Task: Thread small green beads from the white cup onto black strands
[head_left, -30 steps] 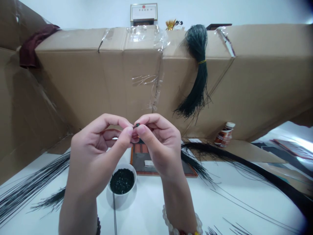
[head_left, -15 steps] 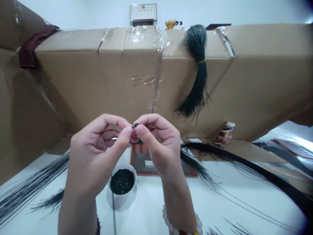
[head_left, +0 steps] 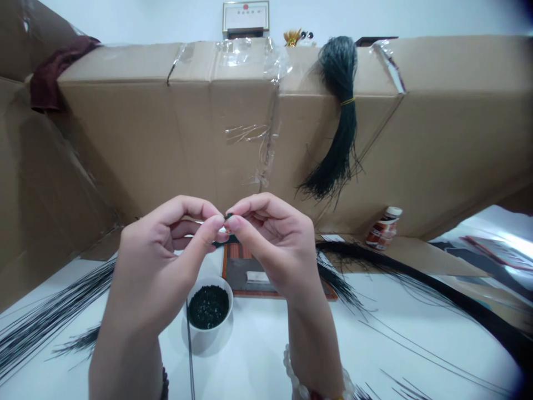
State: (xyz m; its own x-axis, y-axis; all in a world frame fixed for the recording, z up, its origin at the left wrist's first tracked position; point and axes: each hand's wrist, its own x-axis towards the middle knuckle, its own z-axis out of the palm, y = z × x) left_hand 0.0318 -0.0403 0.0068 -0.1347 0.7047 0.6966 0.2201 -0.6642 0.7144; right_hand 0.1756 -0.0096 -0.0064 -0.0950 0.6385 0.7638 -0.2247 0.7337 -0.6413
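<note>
Presumably raised for close sight: your left hand point(head_left: 156, 272) and right hand point(head_left: 278, 244) nearly meet, fingertips pinched on a tiny dark piece point(head_left: 229, 215) above the worktop point(head_left: 254, 355). Bowl point(head_left: 230, 303) below, within easy reach. Cardboard point(head_left: 145, 133) screens the far edge; pale wall point(head_left: 166, 19) beyond.

I found the small dark piece point(head_left: 229, 216) mostly covered by the fingertips of the left hand point(head_left: 160, 258) and right hand point(head_left: 278, 247), its form too small for me to determine. The right hand obscured part of the framed board point(head_left: 245, 286), and the right edge cut off the long black bundle point(head_left: 437, 283). I could not read the blurred bottle label point(head_left: 381, 231) or the wall frame's tiny lettering point(head_left: 247, 13).
</note>
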